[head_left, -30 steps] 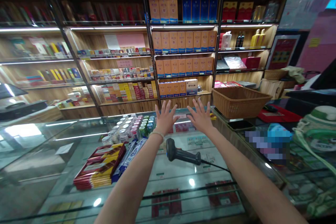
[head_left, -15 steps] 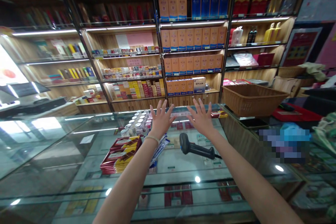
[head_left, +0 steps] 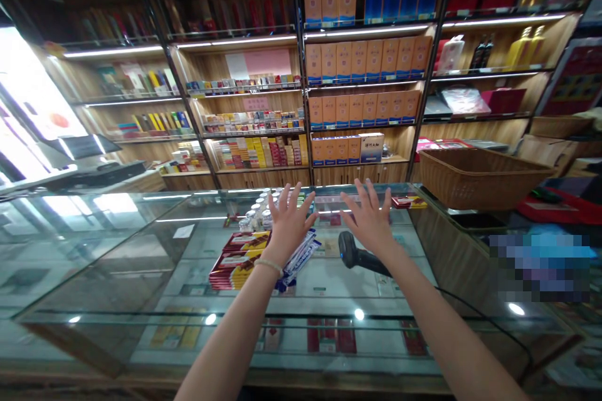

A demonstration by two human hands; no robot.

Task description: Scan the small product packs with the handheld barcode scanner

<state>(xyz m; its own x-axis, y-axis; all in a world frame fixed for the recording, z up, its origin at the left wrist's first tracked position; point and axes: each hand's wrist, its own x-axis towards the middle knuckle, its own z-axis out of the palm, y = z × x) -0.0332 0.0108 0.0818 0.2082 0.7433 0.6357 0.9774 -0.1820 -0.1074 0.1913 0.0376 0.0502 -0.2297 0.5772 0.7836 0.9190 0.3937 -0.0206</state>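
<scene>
Both hands are stretched out over a glass counter (head_left: 324,304), palms down. My left hand (head_left: 290,225) is open with its fingers spread and holds nothing; a beaded bracelet circles the wrist. Below and left of it lie stacks of red and yellow chocolate packets (head_left: 237,261). Blue and white wrapped bars (head_left: 301,257) lie just right of that wrist, and small clear jars (head_left: 256,213) stand behind the packets. My right hand (head_left: 369,219) is also open, fingers apart and holding nothing. A black barcode scanner (head_left: 362,257) lies below it, its handle partly hidden by my forearm.
A wicker basket (head_left: 484,182) stands on the counter's right side, beside a red tray (head_left: 555,210). A few red and yellow packets (head_left: 409,202) lie at the far edge. Shelves with boxes (head_left: 367,62) line the back wall. The scanner's black cable (head_left: 484,313) runs right.
The view has turned slightly left, so the counter and shelves appear shifted to the right. Both hands stay spread and raised over the counter; nothing was taken hold of.
</scene>
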